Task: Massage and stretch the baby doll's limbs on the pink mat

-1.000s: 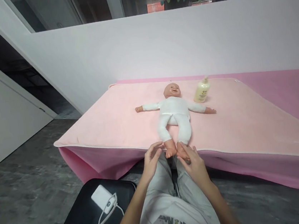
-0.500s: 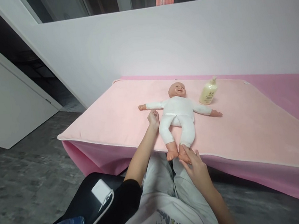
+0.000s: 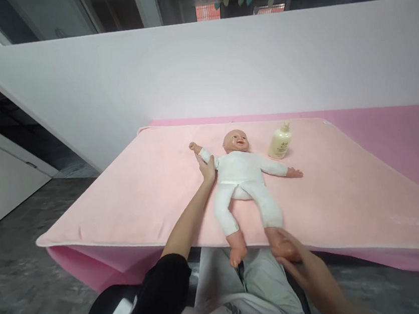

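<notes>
A baby doll (image 3: pixel 240 169) in a white cloth suit lies on its back on a pink mat (image 3: pixel 131 196), head toward the wall and feet over the near edge. My left hand (image 3: pixel 207 170) grips the doll's arm on the left, thumb and fingers on either side of the sleeve. That arm is bent up, its small fist beyond my fingers. My right hand (image 3: pixel 305 264) is closed around the doll's foot on the right, with that leg swung outward. The other foot hangs free over the edge. A pale yellow pump bottle (image 3: pixel 279 141) stands right of the doll's head.
A white wall (image 3: pixel 200 72) with a window above it rises behind the table. Darker pink cloth (image 3: pixel 400 140) extends to the right under the mat. A white device (image 3: pixel 120 313) with a cable lies on a black surface at the lower left.
My left hand has moved up from beside the doll and taken hold of its arm, which now points upward. My right hand has pulled the foot to the right, spreading the legs. The view has shifted.
</notes>
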`<state>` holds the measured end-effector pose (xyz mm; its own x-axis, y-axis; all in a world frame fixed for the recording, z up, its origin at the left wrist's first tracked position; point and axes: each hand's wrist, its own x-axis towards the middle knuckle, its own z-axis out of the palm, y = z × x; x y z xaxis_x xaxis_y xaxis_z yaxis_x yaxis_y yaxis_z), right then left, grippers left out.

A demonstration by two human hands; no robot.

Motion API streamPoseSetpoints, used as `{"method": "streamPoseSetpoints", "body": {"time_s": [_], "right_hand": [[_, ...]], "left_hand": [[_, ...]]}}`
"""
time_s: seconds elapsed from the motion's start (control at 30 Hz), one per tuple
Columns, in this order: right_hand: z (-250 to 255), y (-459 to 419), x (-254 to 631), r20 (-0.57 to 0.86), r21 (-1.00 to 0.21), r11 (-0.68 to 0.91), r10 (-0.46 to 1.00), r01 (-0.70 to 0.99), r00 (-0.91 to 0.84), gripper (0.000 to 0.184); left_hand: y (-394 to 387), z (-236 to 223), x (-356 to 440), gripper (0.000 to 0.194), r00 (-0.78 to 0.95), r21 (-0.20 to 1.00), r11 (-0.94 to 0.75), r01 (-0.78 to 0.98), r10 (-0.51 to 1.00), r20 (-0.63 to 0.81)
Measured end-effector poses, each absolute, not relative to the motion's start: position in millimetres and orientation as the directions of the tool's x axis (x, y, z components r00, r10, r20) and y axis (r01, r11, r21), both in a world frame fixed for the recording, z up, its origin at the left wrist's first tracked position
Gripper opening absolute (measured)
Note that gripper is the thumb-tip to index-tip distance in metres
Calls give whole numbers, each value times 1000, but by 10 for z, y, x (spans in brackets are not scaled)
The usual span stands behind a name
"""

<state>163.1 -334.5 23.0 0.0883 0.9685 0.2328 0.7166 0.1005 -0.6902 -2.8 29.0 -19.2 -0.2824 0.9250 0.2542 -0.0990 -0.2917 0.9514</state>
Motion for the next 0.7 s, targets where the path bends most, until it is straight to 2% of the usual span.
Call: {"method": "streamPoseSetpoints", "body": {"time_s": [0.13, 0.23, 0.37, 0.47, 0.6, 0.7], "right_hand": [[552, -3145, 1850, 118, -874, -47, 945, 484, 306, 46], [717, -2722, 1954, 188, -874, -66, 869, 482, 459, 34], [755, -1917, 1828, 505, -695, -9, 706, 719, 497, 28], [669, -1423, 1545, 575, -541, -35, 714, 840, 400, 27], [577, -1229, 1285, 658, -356, -10, 707, 934, 258, 23], [559, -1303, 1320, 692, -339, 14, 681, 941, 239, 23]], "left_hand": [[186, -210, -6, 73, -164, 858, -480, 185, 845, 509], [167, -230, -2, 63, -86, 749, -579, 323, 770, 633], [161, -247, 4, 60, 110, 613, -710, 346, 679, 725], [127, -226, 3, 63, 216, 557, -773, 303, 625, 750], [82, -177, -4, 61, 207, 547, -782, 300, 613, 763], [66, -154, -2, 52, 206, 537, -782, 316, 609, 766]]}}
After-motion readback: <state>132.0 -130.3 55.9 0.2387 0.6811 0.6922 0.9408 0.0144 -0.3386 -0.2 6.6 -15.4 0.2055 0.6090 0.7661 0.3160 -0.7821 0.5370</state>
